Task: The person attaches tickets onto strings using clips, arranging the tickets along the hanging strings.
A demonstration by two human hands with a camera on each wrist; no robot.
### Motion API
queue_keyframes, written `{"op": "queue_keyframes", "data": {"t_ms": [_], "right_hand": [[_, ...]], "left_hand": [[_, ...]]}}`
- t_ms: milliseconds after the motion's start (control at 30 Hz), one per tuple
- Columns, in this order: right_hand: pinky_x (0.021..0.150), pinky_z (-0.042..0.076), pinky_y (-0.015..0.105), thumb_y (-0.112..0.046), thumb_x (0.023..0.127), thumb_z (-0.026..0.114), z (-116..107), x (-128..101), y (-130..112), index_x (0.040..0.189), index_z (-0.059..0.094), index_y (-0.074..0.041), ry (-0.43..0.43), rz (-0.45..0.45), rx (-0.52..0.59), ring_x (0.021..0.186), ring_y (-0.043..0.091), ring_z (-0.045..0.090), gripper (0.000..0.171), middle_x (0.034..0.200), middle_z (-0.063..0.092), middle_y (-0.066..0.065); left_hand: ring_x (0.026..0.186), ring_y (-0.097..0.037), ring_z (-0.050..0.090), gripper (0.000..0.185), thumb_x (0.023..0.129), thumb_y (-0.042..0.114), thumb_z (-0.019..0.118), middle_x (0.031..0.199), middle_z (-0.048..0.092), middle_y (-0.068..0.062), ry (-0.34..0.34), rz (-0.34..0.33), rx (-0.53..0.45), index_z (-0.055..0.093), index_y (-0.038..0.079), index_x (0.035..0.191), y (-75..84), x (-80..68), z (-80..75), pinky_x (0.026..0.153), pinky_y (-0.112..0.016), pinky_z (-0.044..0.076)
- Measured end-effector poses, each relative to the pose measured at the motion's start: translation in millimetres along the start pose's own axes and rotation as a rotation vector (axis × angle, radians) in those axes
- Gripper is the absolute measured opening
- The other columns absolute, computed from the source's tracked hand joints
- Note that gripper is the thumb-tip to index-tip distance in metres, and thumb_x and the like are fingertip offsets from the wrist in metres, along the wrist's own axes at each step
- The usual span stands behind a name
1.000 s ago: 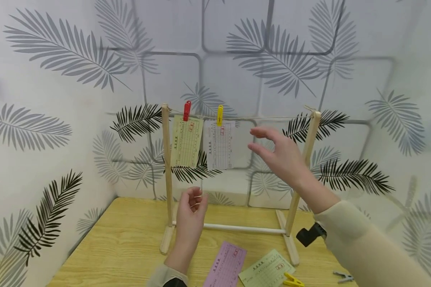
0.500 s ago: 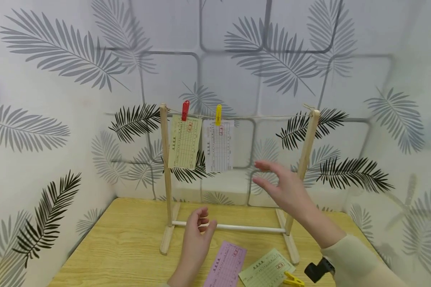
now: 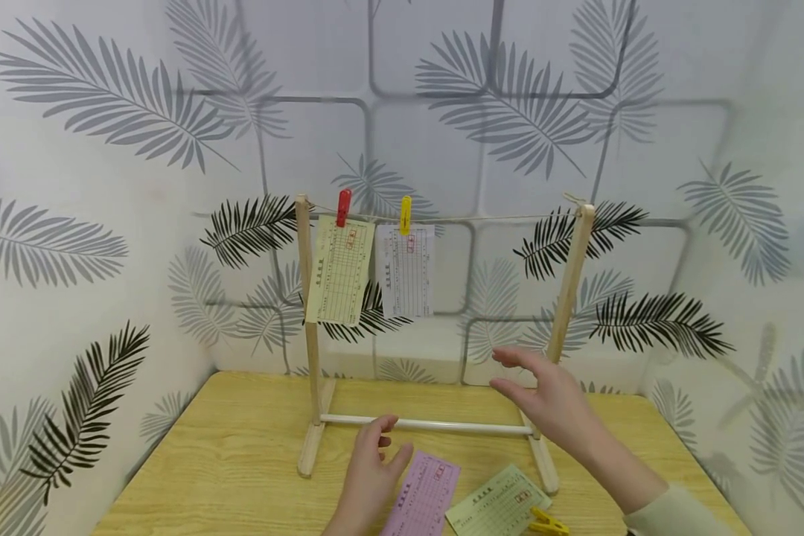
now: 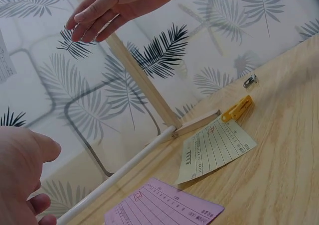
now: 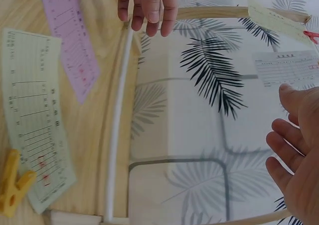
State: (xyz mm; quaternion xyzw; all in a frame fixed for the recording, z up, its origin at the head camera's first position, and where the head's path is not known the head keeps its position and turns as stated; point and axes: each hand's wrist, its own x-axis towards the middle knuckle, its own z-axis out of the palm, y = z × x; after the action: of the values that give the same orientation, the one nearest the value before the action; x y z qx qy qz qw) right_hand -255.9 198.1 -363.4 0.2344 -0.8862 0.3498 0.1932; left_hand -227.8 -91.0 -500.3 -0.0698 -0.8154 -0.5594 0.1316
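In the head view my left hand (image 3: 371,473) hovers by the left edge of a purple printed slip (image 3: 423,494), its fingers loosely bent around nothing. My right hand (image 3: 548,391) is in the air before the rack's right post, thumb and fingers apart with nothing between them. A green slip (image 3: 499,500) lies on the table with a yellow clothespin (image 3: 548,522) at its corner. On the string above, a red clothespin (image 3: 344,208) holds a yellow-green slip (image 3: 340,272), and a yellow clothespin (image 3: 406,214) holds a white slip (image 3: 406,272).
A wooden rack has a left post (image 3: 310,313), a right post (image 3: 572,286), a thin string (image 3: 496,217) and a white lower bar (image 3: 442,426). It stands on a wood-grain table (image 3: 234,447) against a leaf-patterned wall. A grey metal clip (image 4: 250,81) lies farther right.
Both hands have moved down from near the hanging slips toward the table, the left also slightly right. The hanging slips sway a little. Nothing has been taken hold of.
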Motion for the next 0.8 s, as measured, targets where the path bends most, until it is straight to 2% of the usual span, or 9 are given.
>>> {"op": "queue_keyframes", "data": {"t_ms": [200, 467, 600, 800], "right_hand": [[0.108, 0.05, 0.066, -0.022, 0.102, 0.083, 4, -21, 18, 0.145, 0.07, -0.009, -0.023, 0.031, -0.001, 0.129, 0.036, 0.067, 0.047, 0.137, 0.075, 0.006], [0.1, 0.057, 0.058, -0.019, 0.101, 0.084, 4, -50, 38, 0.142, 0.073, -0.01, -0.031, 0.064, -0.046, 0.12, 0.029, 0.071, 0.044, 0.132, 0.076, 0.005], [0.098, 0.058, 0.055, -0.018, 0.099, 0.085, 4, -62, 48, 0.139, 0.074, -0.009, -0.019, 0.082, -0.05, 0.114, 0.026, 0.072, 0.043, 0.126, 0.077, 0.002], [0.098, 0.06, 0.048, -0.018, 0.1, 0.085, 6, -81, 65, 0.139, 0.073, -0.008, -0.075, 0.194, 0.007, 0.113, 0.028, 0.073, 0.042, 0.13, 0.075, 0.005]], "left_hand": [[0.124, -0.031, 0.056, 0.055, 0.101, 0.015, 0.082, 0.144, 0.058, -0.017, -0.072, -0.062, 0.025, 0.059, 0.007, 0.15, -10.3, -4.2, 5.0, 0.102, -0.054, 0.051], [0.124, -0.034, 0.058, 0.057, 0.099, 0.013, 0.084, 0.143, 0.06, -0.018, -0.121, -0.012, 0.074, 0.059, 0.002, 0.149, -23.5, -7.8, 4.6, 0.102, -0.056, 0.053], [0.125, -0.039, 0.06, 0.06, 0.098, 0.016, 0.086, 0.141, 0.062, -0.019, -0.145, -0.003, 0.133, 0.059, 0.001, 0.149, -26.5, -9.0, 5.5, 0.103, -0.063, 0.052], [0.13, -0.049, 0.056, 0.072, 0.091, 0.028, 0.092, 0.138, 0.063, -0.02, -0.153, -0.026, 0.242, 0.06, 0.003, 0.149, -26.6, -13.7, 6.8, 0.106, -0.074, 0.047]]}}
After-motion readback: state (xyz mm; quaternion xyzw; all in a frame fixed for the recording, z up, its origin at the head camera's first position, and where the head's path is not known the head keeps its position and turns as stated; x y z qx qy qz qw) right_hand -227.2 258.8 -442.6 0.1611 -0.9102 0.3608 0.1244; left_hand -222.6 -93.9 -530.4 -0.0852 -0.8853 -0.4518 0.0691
